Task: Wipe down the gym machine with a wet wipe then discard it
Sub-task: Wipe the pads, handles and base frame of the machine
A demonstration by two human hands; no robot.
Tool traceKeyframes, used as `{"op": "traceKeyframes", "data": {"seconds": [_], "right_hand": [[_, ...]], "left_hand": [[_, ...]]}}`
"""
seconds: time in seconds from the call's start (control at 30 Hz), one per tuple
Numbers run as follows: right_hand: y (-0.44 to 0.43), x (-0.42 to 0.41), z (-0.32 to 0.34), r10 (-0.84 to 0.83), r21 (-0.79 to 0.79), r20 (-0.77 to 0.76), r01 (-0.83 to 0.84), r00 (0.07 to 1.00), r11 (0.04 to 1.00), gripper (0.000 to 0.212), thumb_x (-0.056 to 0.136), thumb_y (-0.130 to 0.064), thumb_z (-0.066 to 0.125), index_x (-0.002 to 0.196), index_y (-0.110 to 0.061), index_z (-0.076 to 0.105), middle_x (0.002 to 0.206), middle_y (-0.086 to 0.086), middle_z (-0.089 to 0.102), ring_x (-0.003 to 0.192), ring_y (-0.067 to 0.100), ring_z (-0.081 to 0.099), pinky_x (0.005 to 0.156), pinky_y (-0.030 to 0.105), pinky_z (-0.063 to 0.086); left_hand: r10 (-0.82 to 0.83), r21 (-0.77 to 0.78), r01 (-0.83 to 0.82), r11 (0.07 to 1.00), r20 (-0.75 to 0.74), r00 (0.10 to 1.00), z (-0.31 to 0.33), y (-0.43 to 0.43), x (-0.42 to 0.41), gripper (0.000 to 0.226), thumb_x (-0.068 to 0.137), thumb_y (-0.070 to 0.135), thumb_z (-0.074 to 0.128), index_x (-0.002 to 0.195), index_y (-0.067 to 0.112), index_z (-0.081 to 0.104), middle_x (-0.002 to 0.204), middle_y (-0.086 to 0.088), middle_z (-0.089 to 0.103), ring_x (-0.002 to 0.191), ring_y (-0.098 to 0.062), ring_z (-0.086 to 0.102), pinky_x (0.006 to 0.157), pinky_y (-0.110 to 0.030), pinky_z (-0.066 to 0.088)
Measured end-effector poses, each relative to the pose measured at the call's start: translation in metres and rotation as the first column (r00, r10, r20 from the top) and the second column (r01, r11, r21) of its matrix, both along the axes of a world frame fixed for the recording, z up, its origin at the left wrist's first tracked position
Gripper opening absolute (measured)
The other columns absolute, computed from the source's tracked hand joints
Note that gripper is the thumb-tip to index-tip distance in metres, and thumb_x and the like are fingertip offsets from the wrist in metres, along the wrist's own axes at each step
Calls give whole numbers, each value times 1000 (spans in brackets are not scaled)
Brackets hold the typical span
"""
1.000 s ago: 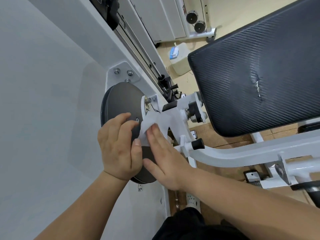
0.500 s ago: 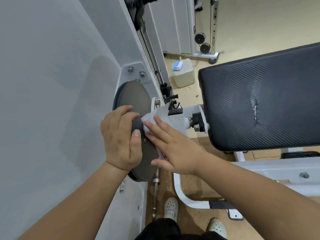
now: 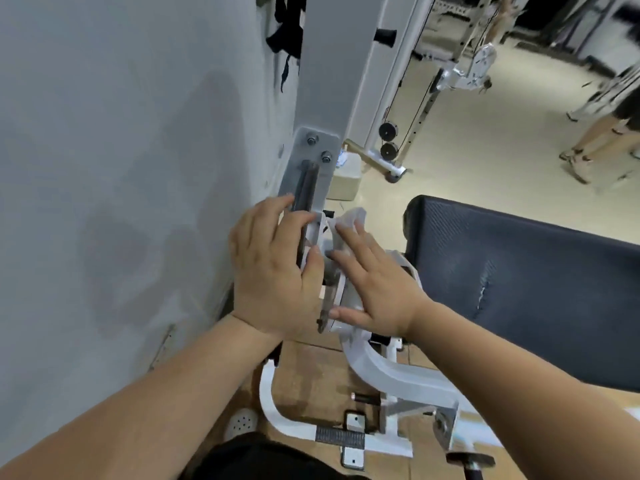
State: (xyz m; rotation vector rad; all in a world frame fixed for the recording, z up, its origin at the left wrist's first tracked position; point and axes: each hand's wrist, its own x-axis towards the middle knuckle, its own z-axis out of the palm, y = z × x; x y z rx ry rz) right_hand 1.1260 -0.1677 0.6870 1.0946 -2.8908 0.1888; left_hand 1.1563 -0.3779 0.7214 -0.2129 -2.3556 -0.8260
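At centre frame the left grip (image 3: 273, 268) clasps the rim of the dark round metal disc (image 3: 306, 192), tight beside the grey wall (image 3: 121, 168) at left. The right grip (image 3: 377, 285), fingers flat and unclenched, presses the crumpled white wet wipe (image 3: 349, 220) on the white steel machine arm (image 3: 381, 368), near the black pad's (image 3: 519, 271) edge.

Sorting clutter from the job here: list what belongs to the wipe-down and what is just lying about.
In the job:
- wet wipe, pressed under the right hand
- dark disc, held by the left hand
- white machine arm
- black pad

Lying about:
- pale jug on the floor
- cable pulleys behind
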Motion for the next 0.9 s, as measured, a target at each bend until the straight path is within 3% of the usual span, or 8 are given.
{"op": "traceKeyframes", "data": {"seconds": [0.1,0.17,0.27,0.43,0.6,0.67,0.77,0.9], "right_hand": [[-2,24,-8,83,52,-25,-82,996,995,86,94,-73,44,152,-10,46,170,14,14,157,39,-11,128,49,-3],[4,24,-6,102,80,-9,-101,995,992,84,97,-73,37,154,-12,43,171,10,16,158,37,-9,128,44,-3],[2,-6,10,-60,13,100,59,993,998,92,96,-76,32,162,-12,25,173,5,8,160,24,-3,129,48,12],[-24,-28,20,-279,-87,248,308,928,947,116,83,-86,40,164,-8,10,173,4,-1,159,14,-6,126,27,3],[-18,32,-9,-114,-95,30,117,993,989,111,89,-73,54,161,1,16,171,16,3,159,32,-4,129,47,8],[-13,57,-24,-19,-17,-41,19,999,1000,107,91,-73,53,159,3,22,170,18,10,158,37,0,128,52,12],[-6,82,-49,70,94,-84,-62,994,994,104,92,-74,49,159,1,22,170,16,14,159,35,3,128,51,11],[-3,99,-84,132,190,-84,-114,988,975,98,95,-67,51,160,1,24,170,15,14,159,32,1,129,48,6]], "left_hand": [[-4,-2,4,1000,84,996,-14,-11,2,41,81,27,68,120,13,63,136,-10,55,125,-31,50,107,-42,34],[-23,52,17,999,107,994,-21,-13,3,47,83,30,66,126,13,60,137,-10,53,126,-30,48,109,-42,34],[-83,104,69,992,128,988,-24,-12,0,53,87,30,63,136,12,54,140,-12,52,130,-31,48,112,-43,35],[-126,152,107,983,119,985,-26,-14,-1,55,87,31,59,138,10,54,139,-13,53,129,-32,50,111,-46,38],[-107,163,88,983,110,988,-28,-12,1,55,87,29,61,138,9,54,138,-12,54,129,-29,48,115,-27,27],[-96,153,81,985,92,991,-29,-12,1,55,88,28,61,138,7,55,137,-14,55,128,-30,49,115,-28,29],[-87,123,74,990,103,991,-28,-12,2,57,87,29,61,139,6,54,137,-14,55,128,-32,50,113,-37,34],[-57,84,44,996,164,985,-23,-13,4,62,85,36,60,141,10,51,137,-11,53,127,-30,48,110,-32,30]]}}
